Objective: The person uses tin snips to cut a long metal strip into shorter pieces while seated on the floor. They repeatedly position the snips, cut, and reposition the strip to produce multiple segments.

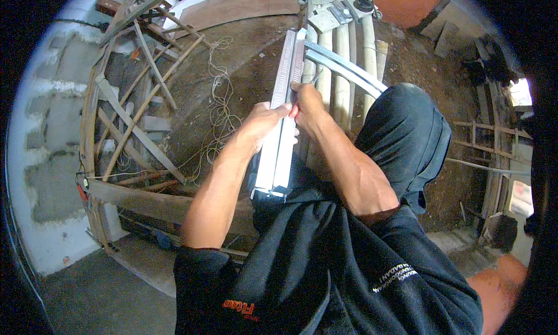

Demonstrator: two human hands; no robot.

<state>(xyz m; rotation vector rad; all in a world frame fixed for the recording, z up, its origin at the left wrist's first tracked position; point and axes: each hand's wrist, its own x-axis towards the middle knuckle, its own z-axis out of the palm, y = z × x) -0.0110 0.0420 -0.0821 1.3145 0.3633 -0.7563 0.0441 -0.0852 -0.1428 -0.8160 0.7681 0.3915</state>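
Note:
A pair of long, shiny metal channels (276, 154) with slotted faces lies lengthwise in front of me, side by side, with their near ends by my black shirt. My left hand (260, 123) is closed round the left side of the channels, its thumb on top. On the right side my right hand (309, 103) is also closed, its thumb pressed to the metal. A small reddish spot shows between the two hands; I cannot tell what it is. The undersides of both hands are hidden.
More metal channels (346, 70) lie across bamboo poles (340, 99) ahead to the right. A black round-topped tool (364, 5) rests on the poles' far end. Loose pale cord (219, 111) tangles on the dirt floor. Wooden framing (152, 93) stands left, beside a plank (145, 200).

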